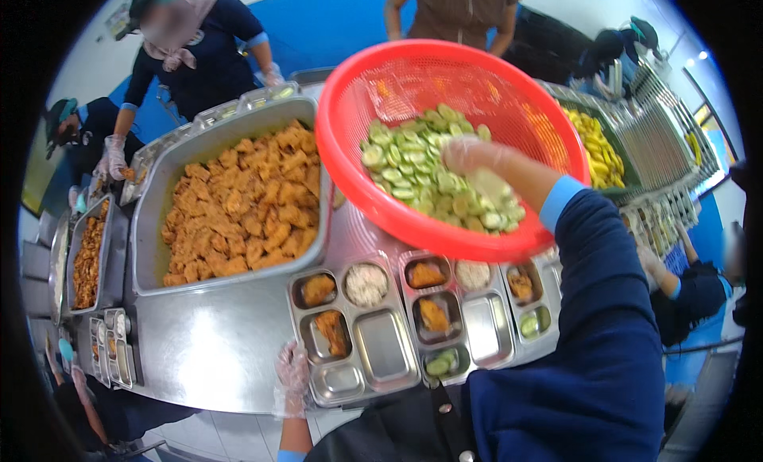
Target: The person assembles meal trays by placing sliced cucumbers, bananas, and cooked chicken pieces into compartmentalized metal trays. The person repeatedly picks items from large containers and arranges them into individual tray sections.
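We lean over the steel surface (214,343), where the big pan of fried pieces (238,199) fills ten o'clock. The red basket (413,80) tilts at one o'clock, holding cucumber slices (413,164); our gloved right hand (477,164) sits among them, its grip clenched on a few slices. Our gloved left hand (292,378) at six o'clock grips the edge of a compartment tray (373,351).
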A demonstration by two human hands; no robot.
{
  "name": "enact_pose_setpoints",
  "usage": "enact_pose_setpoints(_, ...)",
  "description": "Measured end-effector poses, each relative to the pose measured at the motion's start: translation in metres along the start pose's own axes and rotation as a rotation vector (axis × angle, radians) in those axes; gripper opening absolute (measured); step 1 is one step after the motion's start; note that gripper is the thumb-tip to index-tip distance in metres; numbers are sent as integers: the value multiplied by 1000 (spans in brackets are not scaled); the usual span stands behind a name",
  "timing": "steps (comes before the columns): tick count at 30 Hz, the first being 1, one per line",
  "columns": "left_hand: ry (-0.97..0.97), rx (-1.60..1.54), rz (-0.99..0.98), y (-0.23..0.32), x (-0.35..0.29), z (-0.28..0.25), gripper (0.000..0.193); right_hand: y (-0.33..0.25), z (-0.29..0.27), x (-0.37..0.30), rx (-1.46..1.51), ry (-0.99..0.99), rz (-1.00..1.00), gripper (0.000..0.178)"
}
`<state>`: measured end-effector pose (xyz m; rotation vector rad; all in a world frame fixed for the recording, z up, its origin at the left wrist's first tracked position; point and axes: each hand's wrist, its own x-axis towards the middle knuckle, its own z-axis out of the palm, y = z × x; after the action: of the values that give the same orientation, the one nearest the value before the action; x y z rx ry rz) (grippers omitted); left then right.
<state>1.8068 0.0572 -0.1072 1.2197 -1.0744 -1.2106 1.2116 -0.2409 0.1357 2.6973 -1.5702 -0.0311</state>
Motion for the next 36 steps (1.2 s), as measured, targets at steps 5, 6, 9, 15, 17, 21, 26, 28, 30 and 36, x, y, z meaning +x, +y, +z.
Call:
enact_pose_setpoints(5, -103, -15, -48, 14, 11, 4, 38, -128, -135, -87, 1345, 355, 214, 39)
enact_pose_setpoints(6, -143, 14, 24, 21, 11, 5, 38, -155, -153, -109, 1411, 449, 224, 39)
enact_pose_setpoints(9, -198, 68, 52, 40, 17, 10, 35, -241, -150, -166, 1545, 486, 219, 40)
enact_pose_setpoints(15, -201, 66, -72, 51, 11, 13, 37, -385, -4, -209, 1345, 111, 578, 44)
enact_pose_setpoints(17, -222, 130, -61, 51, 7, 15, 39, -430, 38, -199, 1343, 141, 572, 36)
enact_pose_setpoints(21, -217, 166, -54, 56, 3, 18, 39, -500, 74, -163, 1319, 228, 514, 31)
enact_pose_setpoints(26, -261, 100, -73, 61, 1, 17, 37, -533, 87, -138, 1310, 182, 591, 24)
enact_pose_setpoints(28, -282, 46, -146, 58, 1, 14, 47, -537, 92, -132, 1228, 172, 494, 25)
enact_pose_setpoints(30, -289, 96, -113, 53, 3, 13, 47, -534, 95, -128, 1122, 113, 444, 26)
enact_pose_setpoints(36, -196, 115, -71, 73, -1, 18, 43, -478, 75, -135, 1298, 217, 420, 37)
